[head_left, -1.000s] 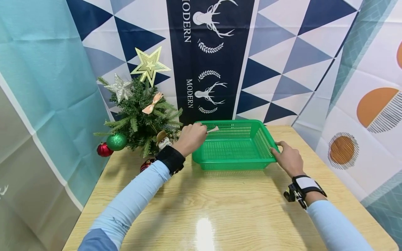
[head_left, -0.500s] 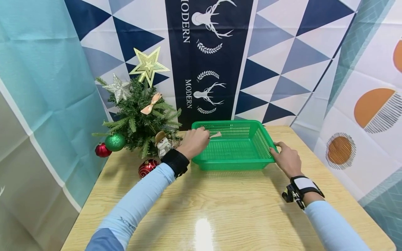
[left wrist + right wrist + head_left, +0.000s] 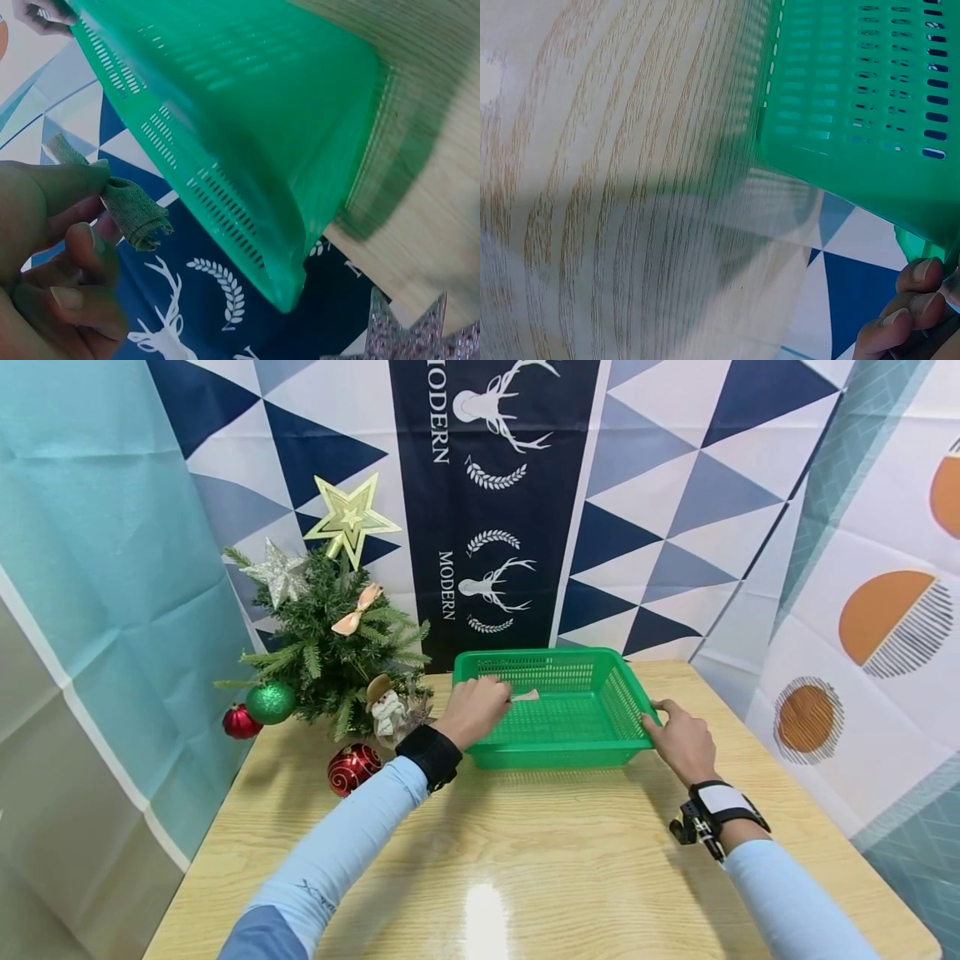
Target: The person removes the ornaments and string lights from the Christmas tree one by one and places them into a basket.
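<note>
"Being pinched by the left hand (image 3: 474,707), what is seen?"

"A fabric bow (image 3: 136,213) is grasped between thumb and index finger, its two ends jutting out on either side of the fingertips. The remaining left fingers are loosely bent."

"How is it placed against the green plastic basket (image 3: 555,747)?"

"In the head view, it is seen just to the right of the left fingers, in front of the basket's inside. In the left wrist view, a narrow gap is shown between it and the rim. Its height over the basket floor cannot be told."

"And the right hand (image 3: 684,742)?"

"The basket's right rim, close to the near corner, is gripped, with the fingers curled at the outer side."

"What is found to the left of the left fingers?"

"A snowman ornament (image 3: 387,710) is seen nearby, and a swirled red bauble (image 3: 352,768) lower down. Farther left, a Christmas tree (image 3: 315,639) is hung with a peach bow (image 3: 357,610), a glittery green bauble (image 3: 271,702) and a silver star (image 3: 279,574); a gold star (image 3: 351,518) is set at its top."

"Below the fingers?"

"A wooden table (image 3: 570,852), by which the basket is supported."
</note>
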A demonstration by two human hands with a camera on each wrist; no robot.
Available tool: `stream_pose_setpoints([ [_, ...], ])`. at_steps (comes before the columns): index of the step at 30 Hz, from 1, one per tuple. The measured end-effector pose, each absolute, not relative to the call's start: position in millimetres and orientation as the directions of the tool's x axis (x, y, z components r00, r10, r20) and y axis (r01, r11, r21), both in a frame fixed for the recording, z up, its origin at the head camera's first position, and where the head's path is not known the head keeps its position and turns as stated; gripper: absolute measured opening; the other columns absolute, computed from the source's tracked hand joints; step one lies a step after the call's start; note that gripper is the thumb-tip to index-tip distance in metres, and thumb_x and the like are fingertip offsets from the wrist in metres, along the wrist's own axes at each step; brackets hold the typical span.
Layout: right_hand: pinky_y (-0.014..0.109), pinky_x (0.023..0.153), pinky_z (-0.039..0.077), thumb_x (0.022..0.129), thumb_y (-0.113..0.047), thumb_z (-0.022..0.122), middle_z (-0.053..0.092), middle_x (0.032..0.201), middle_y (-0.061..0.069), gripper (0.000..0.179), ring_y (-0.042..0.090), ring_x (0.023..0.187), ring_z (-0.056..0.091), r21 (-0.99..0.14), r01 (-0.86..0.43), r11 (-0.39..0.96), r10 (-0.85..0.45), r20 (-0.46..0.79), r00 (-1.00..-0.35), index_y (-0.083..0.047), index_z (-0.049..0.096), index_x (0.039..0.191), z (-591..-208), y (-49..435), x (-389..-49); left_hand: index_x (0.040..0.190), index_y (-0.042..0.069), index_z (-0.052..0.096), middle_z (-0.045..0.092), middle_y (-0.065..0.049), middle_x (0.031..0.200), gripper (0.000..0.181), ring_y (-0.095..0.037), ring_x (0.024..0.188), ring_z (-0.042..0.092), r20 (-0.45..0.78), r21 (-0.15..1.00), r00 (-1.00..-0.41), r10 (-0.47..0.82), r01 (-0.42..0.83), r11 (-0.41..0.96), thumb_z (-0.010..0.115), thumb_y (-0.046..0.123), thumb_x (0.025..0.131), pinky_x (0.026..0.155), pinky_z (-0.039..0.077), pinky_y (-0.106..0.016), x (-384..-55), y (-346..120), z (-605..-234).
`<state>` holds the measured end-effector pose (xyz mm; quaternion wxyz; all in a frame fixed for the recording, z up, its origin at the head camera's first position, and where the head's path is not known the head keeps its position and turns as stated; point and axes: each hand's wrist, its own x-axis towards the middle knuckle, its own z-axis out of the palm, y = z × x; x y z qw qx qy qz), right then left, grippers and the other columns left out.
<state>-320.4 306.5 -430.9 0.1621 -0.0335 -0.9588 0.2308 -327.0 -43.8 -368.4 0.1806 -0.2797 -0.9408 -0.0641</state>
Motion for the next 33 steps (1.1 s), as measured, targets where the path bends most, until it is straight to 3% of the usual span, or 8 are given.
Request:
stream_pose_setpoints([
  [7, 0.036, 0.044, 0.035, 0.104, -0.034, 0.059, 0.064, 0.072, 0.019, 0.049, 0.029, 0.055, 0.051, -0.451, -0.013, 0.892, 0.138, 0.300, -0.944, 0.000, 0.059, 0.139, -430.3, 306.2, -321.0, 0.104, 0.017, 0.078, 0.069, 0.000, 0.088, 0.013, -0.017, 0.073, 0.066, 0.349, 0.016, -0.790, 0.504, 0.543, 0.840, 0.069, 0.025, 0.102, 0.059, 0.051, -0.030, -327.9, -35.1, -375.7],
  [13, 0.035, 0.044, 0.035, 0.104, -0.034, 0.059, 0.063, 0.070, 0.017, 0.049, 0.027, 0.055, 0.051, -0.458, -0.012, 0.889, 0.140, 0.297, -0.945, 0.000, 0.059, 0.140, -431.5, 306.9, -321.4, 0.103, 0.018, 0.080, 0.068, 0.001, 0.086, 0.015, -0.015, 0.066, 0.061, 0.350, -0.011, -0.790, 0.502, 0.533, 0.846, 0.070, 0.029, 0.100, 0.054, 0.044, -0.028, -329.6, -30.2, -384.6],
  [18, 0.035, 0.043, 0.034, 0.104, -0.034, 0.060, 0.060, 0.065, 0.013, 0.049, 0.026, 0.052, 0.049, -0.458, -0.027, 0.889, 0.130, 0.309, -0.942, -0.001, 0.059, 0.139, -433.6, 307.8, -322.4, 0.099, 0.017, 0.079, 0.066, 0.000, 0.081, 0.015, -0.013, 0.060, 0.054, 0.349, 0.003, -0.789, 0.506, 0.541, 0.841, 0.070, 0.028, 0.100, 0.052, 0.036, -0.027, -329.9, -27.6, -389.4],
  [24, 0.034, 0.042, 0.034, 0.104, -0.034, 0.060, 0.059, 0.063, 0.012, 0.049, 0.025, 0.050, 0.048, -0.458, -0.032, 0.888, 0.128, 0.313, -0.941, 0.000, 0.059, 0.139, -434.9, 308.3, -323.0, 0.083, 0.016, 0.075, 0.061, -0.001, 0.077, 0.021, -0.013, 0.058, 0.049, 0.349, 0.057, -0.789, 0.506, 0.556, 0.829, 0.068, 0.021, 0.102, 0.052, 0.031, -0.029, -332.3, -26.4, -394.1],
  [33, 0.034, 0.043, 0.034, 0.104, -0.033, 0.060, 0.060, 0.066, 0.013, 0.049, 0.024, 0.050, 0.048, -0.463, -0.035, 0.886, 0.126, 0.312, -0.942, 0.000, 0.059, 0.139, -434.5, 307.6, -322.2, 0.098, 0.018, 0.082, 0.068, 0.000, 0.090, 0.010, -0.016, 0.074, 0.064, 0.339, 0.088, -0.798, 0.499, 0.555, 0.827, 0.074, 0.025, 0.098, 0.058, 0.050, -0.031, -336.7, -26.8, -402.6],
])
